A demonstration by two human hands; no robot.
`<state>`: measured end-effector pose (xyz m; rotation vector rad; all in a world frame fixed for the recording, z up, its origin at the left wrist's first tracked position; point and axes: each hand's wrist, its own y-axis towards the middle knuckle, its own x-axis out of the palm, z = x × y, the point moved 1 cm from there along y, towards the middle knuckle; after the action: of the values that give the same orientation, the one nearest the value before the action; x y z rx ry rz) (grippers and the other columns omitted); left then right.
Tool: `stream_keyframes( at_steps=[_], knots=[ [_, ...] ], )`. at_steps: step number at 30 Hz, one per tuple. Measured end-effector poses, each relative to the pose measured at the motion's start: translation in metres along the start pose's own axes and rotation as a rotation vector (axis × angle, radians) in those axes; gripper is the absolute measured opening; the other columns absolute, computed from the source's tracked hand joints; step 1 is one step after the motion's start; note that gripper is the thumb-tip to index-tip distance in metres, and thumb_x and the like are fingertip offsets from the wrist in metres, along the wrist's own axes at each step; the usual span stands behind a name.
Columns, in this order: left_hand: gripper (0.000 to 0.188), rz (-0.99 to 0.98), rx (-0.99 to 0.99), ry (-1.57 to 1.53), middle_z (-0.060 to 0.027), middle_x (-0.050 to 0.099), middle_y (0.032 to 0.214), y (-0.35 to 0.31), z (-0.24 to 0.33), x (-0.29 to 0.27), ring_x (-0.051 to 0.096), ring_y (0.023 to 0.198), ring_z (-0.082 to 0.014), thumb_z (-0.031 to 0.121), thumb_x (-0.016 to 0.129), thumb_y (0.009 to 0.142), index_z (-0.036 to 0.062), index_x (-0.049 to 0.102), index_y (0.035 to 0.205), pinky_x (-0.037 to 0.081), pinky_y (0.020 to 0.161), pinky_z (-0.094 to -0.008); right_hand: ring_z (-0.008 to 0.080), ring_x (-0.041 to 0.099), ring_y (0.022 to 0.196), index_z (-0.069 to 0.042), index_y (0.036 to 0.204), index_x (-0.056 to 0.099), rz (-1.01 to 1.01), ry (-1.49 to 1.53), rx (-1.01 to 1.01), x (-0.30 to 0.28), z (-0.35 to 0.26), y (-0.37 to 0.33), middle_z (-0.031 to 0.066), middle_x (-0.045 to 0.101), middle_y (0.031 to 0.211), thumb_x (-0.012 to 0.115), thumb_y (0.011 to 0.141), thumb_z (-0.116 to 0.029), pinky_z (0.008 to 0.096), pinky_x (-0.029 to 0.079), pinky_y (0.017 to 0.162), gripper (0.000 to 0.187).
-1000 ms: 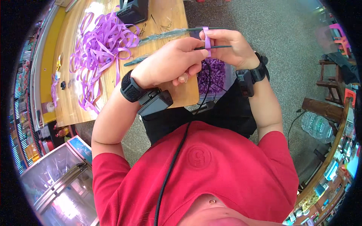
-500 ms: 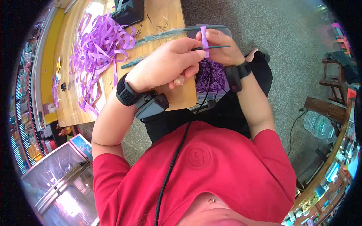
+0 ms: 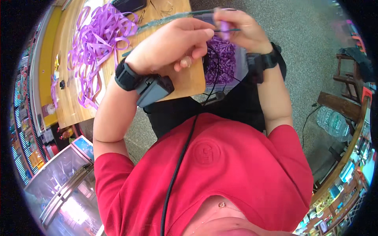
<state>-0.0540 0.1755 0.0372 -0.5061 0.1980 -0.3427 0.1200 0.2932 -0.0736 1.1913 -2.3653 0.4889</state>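
Observation:
My left hand [image 3: 177,45] is closed, with thumb and forefinger pinching a thin dark green rod [image 3: 233,30]. The rod's end sticks out to the right past the fingertips. My right hand [image 3: 248,30], smeared by motion, has its fingers closed at a short piece of purple ribbon [image 3: 225,30] around the rod. A second green rod [image 3: 169,18], partly wrapped in clear film, runs behind my left hand. A large loose heap of purple ribbon [image 3: 100,33] lies to the left on the wooden table [image 3: 183,84].
Below my right hand stands a translucent tub [image 3: 240,67] of purple ribbon pieces, with black cords over it. A black box-like object [image 3: 129,4] is at the table's far edge. A wooden stool [image 3: 348,80] and a large clear bottle [image 3: 334,122] are on the right.
My right hand has moved up and slightly right, blurring as it moves with the ribbon. The left hand has shifted slightly up, still pinching. The view has tilted a little.

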Motion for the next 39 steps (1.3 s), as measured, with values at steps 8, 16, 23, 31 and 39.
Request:
stream_keyframes(
  at_steps=[8, 16, 23, 31, 39],
  knots=[
    [0.041, -0.067, 0.097, -0.114, 0.0018, 0.048, 0.066, -0.002, -0.008, 0.000, 0.041, 0.044, -0.0039, 0.020, 0.051, 0.101, 0.0020, 0.047, 0.137, 0.031, 0.037, -0.0192, 0.0061, 0.048, 0.060, -0.005, 0.100, 0.069, 0.411, -0.645, -0.015, -0.059, 0.033, -0.061, -0.0022, 0.055, 0.073, 0.057, 0.098, -0.036, 0.0231, 0.036, 0.052, 0.033],
    [0.033, 0.185, 0.270, 0.381, 0.0010, 0.061, 0.077, -0.041, 0.005, -0.026, 0.051, 0.054, -0.0060, 0.025, 0.060, 0.096, 0.0061, 0.062, 0.124, 0.044, 0.049, -0.0206, 0.0116, 0.060, 0.078, 0.000, 0.142, 0.044, 0.539, -0.813, 0.212, -0.060, 0.058, -0.064, 0.0069, 0.068, 0.107, 0.066, 0.091, -0.040, 0.0262, 0.049, 0.070, 0.069],
    [0.028, 0.895, 0.452, 1.232, -0.0169, 0.069, 0.084, -0.051, -0.033, -0.188, 0.066, 0.082, -0.0364, 0.030, 0.069, 0.081, 0.0064, 0.072, 0.096, 0.052, 0.076, -0.0428, 0.0084, 0.059, 0.079, -0.004, 0.131, 0.058, 0.443, -0.877, -0.003, -0.001, -0.018, -0.078, 0.0029, 0.067, 0.104, 0.066, 0.094, -0.025, 0.0230, 0.049, 0.072, 0.044],
    [0.021, 1.011, 0.802, 1.046, -0.0094, 0.069, 0.075, -0.114, 0.037, -0.155, 0.064, 0.065, -0.0166, 0.016, 0.057, 0.096, 0.0013, 0.071, 0.094, 0.051, 0.063, -0.0304, 0.0076, 0.060, 0.086, -0.007, 0.127, 0.062, 0.278, -1.004, -0.276, 0.100, -0.086, -0.059, 0.0041, 0.070, 0.108, 0.064, 0.096, -0.023, 0.0229, 0.050, 0.076, 0.036],
    [0.029, 0.474, 0.512, 0.514, -0.0040, 0.065, 0.071, -0.171, 0.108, -0.072, 0.058, 0.059, -0.0098, 0.023, 0.056, 0.099, -0.0009, 0.070, 0.091, 0.046, 0.058, -0.0232, 0.0196, 0.069, 0.085, 0.000, 0.102, 0.070, -0.070, -1.014, -1.163, 0.263, -0.132, 0.015, 0.0150, 0.069, 0.087, 0.065, 0.086, -0.009, 0.0309, 0.053, 0.073, 0.020]
  ],
)
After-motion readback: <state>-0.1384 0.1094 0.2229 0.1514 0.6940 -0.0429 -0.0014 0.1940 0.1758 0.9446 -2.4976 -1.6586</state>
